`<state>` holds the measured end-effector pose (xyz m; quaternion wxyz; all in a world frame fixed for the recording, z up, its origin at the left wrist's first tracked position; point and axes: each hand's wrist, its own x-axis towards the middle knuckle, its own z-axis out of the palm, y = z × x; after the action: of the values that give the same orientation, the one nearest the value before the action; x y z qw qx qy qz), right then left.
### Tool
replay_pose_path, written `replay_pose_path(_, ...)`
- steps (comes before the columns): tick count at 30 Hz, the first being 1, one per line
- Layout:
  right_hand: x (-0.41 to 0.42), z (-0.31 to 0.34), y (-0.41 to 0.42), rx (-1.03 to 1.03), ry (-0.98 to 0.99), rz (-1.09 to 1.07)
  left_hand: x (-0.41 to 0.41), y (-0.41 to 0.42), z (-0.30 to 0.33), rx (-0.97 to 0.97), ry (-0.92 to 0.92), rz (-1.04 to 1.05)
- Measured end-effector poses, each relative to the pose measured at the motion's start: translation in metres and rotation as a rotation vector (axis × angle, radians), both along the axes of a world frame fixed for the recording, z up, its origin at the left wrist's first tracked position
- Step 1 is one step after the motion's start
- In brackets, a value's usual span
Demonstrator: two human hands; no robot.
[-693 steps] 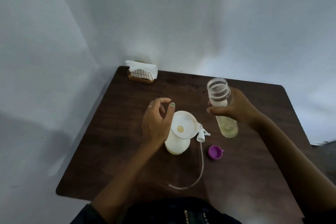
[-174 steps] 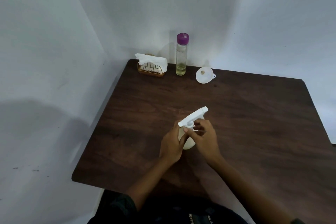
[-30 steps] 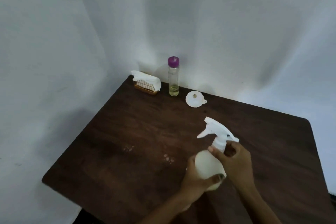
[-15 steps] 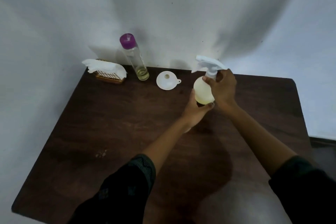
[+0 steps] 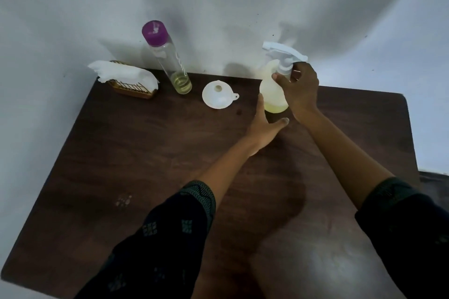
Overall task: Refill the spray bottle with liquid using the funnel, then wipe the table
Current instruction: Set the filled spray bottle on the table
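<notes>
The white spray bottle (image 5: 272, 90) with yellowish liquid in its base stands near the far edge of the dark wooden table (image 5: 150, 153), trigger head on and pointing left. My right hand (image 5: 300, 90) grips its neck just under the trigger. My left hand (image 5: 263, 126) is just below the bottle's base, fingers spread, the forefinger beside the bottle's left side. The white funnel (image 5: 217, 94) lies on the table left of the bottle. A tall clear bottle (image 5: 170, 58) with a purple cap and a little yellow liquid stands further left.
A wire holder of white tissues (image 5: 126, 80) sits at the far left corner against the wall. A few small droplets (image 5: 124, 200) mark the table near the left front. White walls close in behind and on the left.
My left hand has come off the spray bottle's body and dropped below it, fingers apart. The right hand keeps its grip on the neck, with the bottle lower, near the far edge.
</notes>
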<state>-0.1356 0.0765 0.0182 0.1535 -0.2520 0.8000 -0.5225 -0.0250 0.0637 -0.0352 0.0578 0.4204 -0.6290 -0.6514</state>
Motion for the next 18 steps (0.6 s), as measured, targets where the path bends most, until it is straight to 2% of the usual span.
replay_pose_path(5,0.006,-0.002,0.009,0.049,-0.072,0.027,0.028,0.0,0.031,0.038,0.069,-0.007)
replay_pose_path(9,0.025,-0.025,0.035,0.125,-0.12,-0.082,0.072,0.003,0.037,-0.021,0.089,0.021)
replay_pose_path(13,0.066,-0.032,0.058,0.136,-0.123,-0.212,0.127,0.001,0.046,-0.082,0.092,0.139)
replay_pose_path(15,0.093,-0.033,0.067,0.163,-0.11,-0.194,0.156,-0.004,0.05,-0.115,0.104,0.198)
replay_pose_path(18,0.134,-0.035,0.065,0.192,-0.12,-0.05,0.193,-0.017,0.047,-0.122,0.106,0.272)
